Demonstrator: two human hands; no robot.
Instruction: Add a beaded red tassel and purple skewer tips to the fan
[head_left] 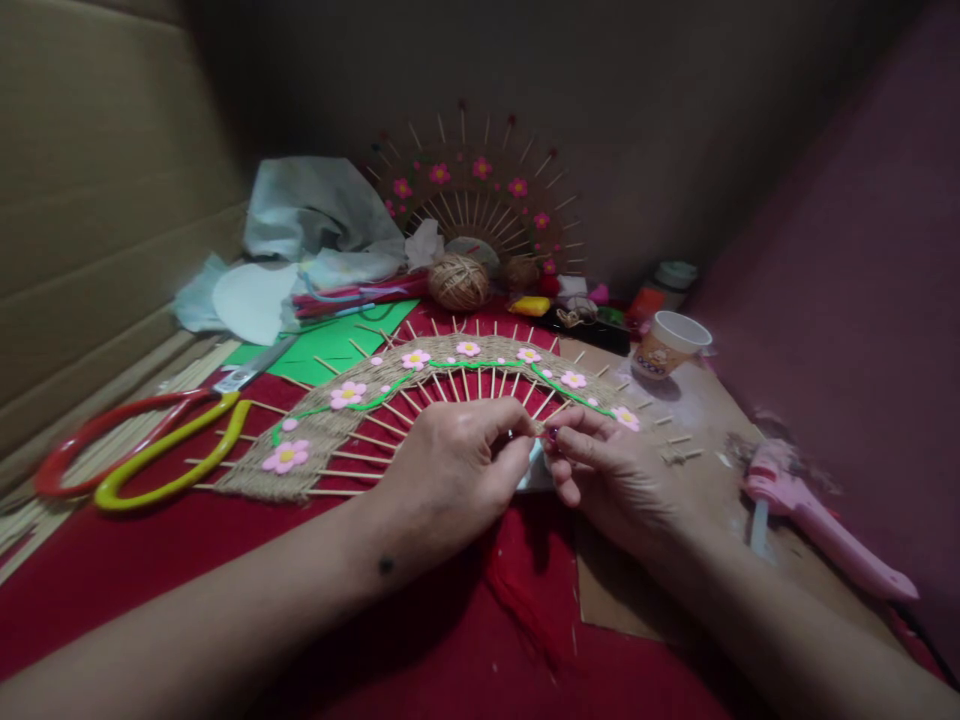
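Observation:
My left hand [465,465] is closed in a pinch over the lower middle of a woven twine fan [315,455]. Strands of red thread [525,605] hang below it, apparently from its fingers. Close beside it, my right hand [611,470] pinches a small dark red bead [553,434], fingertips almost touching the left ones. The fan lies flat, its thin wooden sticks radiating through a twine band with pink flowers and a wavy green line. My hands cover part of its sticks and centre.
Large scissors [169,425] lie at left by loose sticks and green sheet [322,345]. A twine ball [459,281] and a second flowered fan [480,180] stand behind. At right are a paper cup [670,345], cardboard [622,590] and a pink glue gun [817,515].

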